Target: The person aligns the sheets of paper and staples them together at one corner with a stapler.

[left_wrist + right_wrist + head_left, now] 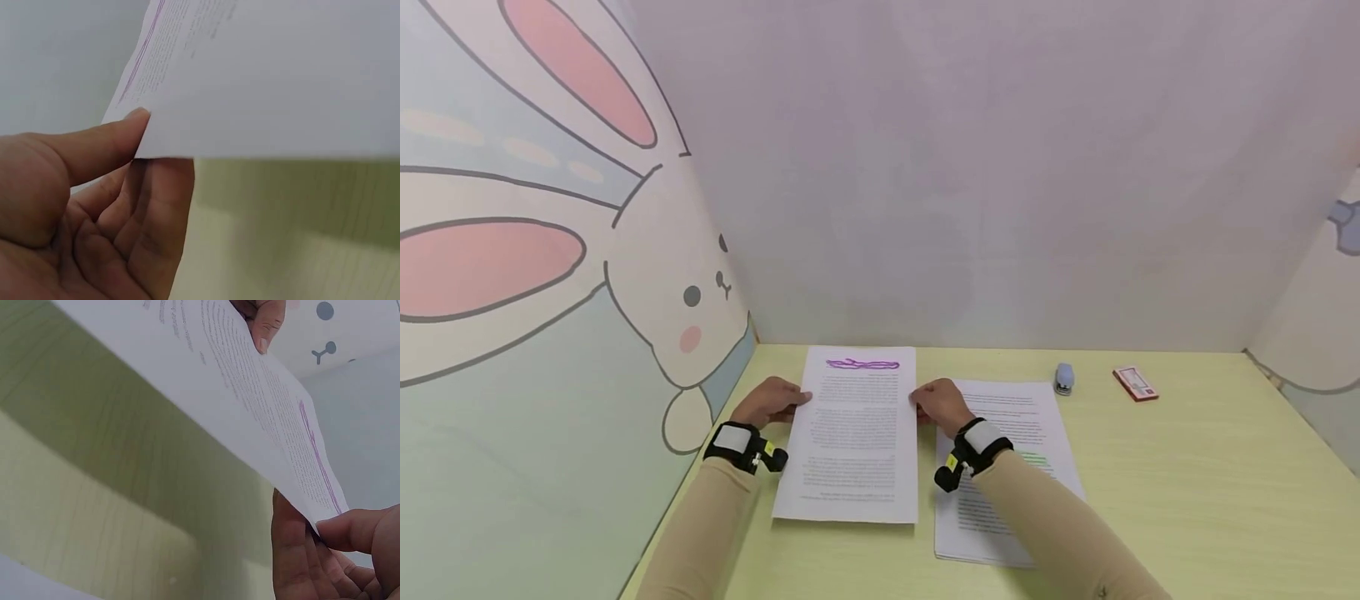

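Observation:
A printed sheet of paper [850, 433] with a purple scribble near its far edge is held just above the table. My left hand [772, 401] pinches its left edge between thumb and fingers, and my right hand [942, 405] pinches the right edge. In the left wrist view the thumb of the left hand [94, 200] lies on top of the paper [269, 81], fingers beneath. The right wrist view has the right hand [337, 550] gripping the near edge of the sheet [237, 406]. Whether more than one sheet is held, I cannot tell.
A stack of printed pages [992, 525] with green highlighting lies under the right forearm. Farther right are a small blue-grey stapler [1064, 378] and a red-and-white box [1136, 384]. Walls border the table [1210, 483] at the back and left.

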`<state>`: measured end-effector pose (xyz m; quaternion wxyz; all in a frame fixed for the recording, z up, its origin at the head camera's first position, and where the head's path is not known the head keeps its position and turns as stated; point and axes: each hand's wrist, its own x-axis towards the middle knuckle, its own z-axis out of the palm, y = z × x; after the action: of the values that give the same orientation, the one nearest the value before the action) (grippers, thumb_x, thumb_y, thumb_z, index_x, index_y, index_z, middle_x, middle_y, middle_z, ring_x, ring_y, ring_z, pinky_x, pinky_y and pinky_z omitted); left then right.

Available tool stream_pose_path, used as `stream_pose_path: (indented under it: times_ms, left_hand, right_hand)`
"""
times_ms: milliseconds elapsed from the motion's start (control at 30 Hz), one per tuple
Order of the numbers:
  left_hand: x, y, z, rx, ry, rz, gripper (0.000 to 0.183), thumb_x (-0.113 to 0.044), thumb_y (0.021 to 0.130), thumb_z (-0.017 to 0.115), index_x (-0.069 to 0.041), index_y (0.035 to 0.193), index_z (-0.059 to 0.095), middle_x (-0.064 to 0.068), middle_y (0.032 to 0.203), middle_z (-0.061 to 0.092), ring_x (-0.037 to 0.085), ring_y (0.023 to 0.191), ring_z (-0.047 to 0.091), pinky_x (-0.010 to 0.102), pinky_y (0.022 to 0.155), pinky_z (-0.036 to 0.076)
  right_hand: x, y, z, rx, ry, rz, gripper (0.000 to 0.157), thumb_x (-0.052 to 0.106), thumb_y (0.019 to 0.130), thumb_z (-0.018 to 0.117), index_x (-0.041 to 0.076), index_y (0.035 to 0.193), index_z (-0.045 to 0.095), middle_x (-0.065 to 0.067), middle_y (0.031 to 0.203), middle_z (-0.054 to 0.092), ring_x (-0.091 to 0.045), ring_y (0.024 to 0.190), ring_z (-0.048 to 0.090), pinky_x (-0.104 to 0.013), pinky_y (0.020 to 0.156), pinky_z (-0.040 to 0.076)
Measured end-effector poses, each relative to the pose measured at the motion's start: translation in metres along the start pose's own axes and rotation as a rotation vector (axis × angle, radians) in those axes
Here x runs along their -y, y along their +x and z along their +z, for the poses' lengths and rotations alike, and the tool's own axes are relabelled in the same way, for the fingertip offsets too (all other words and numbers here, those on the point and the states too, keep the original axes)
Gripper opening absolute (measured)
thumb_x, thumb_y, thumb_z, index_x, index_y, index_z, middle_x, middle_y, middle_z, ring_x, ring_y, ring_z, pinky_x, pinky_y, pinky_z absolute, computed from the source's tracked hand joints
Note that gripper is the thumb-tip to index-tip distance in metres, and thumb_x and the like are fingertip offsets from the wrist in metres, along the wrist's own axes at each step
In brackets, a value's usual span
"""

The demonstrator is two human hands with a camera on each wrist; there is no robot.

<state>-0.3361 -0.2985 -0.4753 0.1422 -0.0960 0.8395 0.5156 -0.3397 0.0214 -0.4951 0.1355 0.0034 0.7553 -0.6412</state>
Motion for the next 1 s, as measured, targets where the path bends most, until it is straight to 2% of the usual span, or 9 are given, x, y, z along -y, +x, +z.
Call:
stream_pose_path:
  times_ms: [100,333,667,1000]
  left_hand:
    - [-0.008,-0.001,-0.001,0.016,-0.013,0.018,0.025,-0.012,0.101,0.064,0.009,0.112,0.071,0.012,0.090,0.074,0.017,0.073,0.070,0.027,0.063,0.056]
    - [-0.031,-0.004,0.004,0.068,-0.035,0.107,0.027,-0.013,0.102,0.063,0.010,0.116,0.068,0.015,0.097,0.074,0.020,0.077,0.072,0.029,0.066,0.059]
    - [-0.074,-0.006,0.023,0.117,-0.044,0.195,0.030,-0.015,0.102,0.063,0.010,0.118,0.066,0.016,0.099,0.074,0.021,0.079,0.072,0.029,0.069,0.060]
    - [-0.107,-0.019,0.050,0.164,-0.062,0.271,0.029,-0.016,0.101,0.065,0.007,0.119,0.068,0.015,0.100,0.073,0.022,0.082,0.072,0.034,0.074,0.061]
  right_hand:
    - [0.005,0.001,-0.006,-0.003,0.011,-0.012,0.021,0.002,0.098,0.059,-0.014,0.109,0.069,-0.016,0.086,0.069,-0.018,0.070,0.066,-0.035,0.069,0.060]
    - [0.022,-0.007,-0.031,-0.015,-0.014,-0.030,0.023,0.005,0.100,0.059,-0.011,0.113,0.069,-0.018,0.095,0.069,-0.020,0.075,0.067,-0.036,0.072,0.060]
    - [0.041,-0.023,-0.075,-0.045,-0.006,-0.085,0.026,0.008,0.102,0.058,-0.011,0.117,0.067,-0.020,0.100,0.070,-0.020,0.074,0.068,-0.031,0.069,0.059]
    - [0.051,-0.050,-0.120,-0.071,-0.054,-0.145,0.030,0.012,0.103,0.057,-0.012,0.118,0.065,-0.019,0.100,0.069,-0.021,0.075,0.067,-0.029,0.070,0.058]
